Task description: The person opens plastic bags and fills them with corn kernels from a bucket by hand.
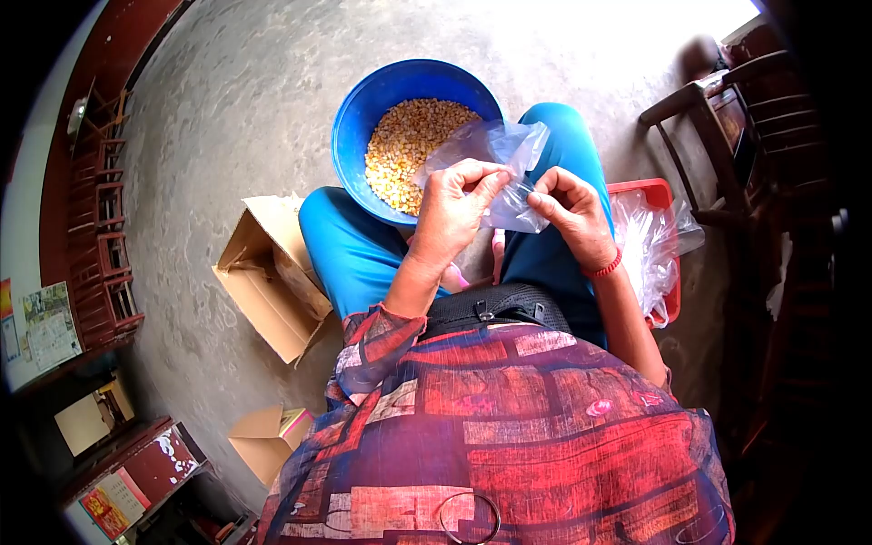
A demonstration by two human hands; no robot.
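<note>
A clear plastic bag [495, 145] is stretched between my two hands, above my lap. My left hand [457, 204] pinches the bag between thumb and fingers. Closed on another part of its edge is my right hand [572, 213], which has a red band at the wrist. The bag looks thin and crumpled, and I see nothing inside it. Just beyond my knees stands a blue tub [343, 136] with yellow corn kernels [409, 145] in it. The bag overlaps the tub's right side and hides some of the kernels.
On the right, a red basket [674, 272] holds many clear plastic bags [643, 245]. An open cardboard box [272, 282] lies by my left leg, with a smaller box [263, 440] behind it. A wooden chair [708, 136] stands at right. Wooden chairs [111, 227] line the left wall.
</note>
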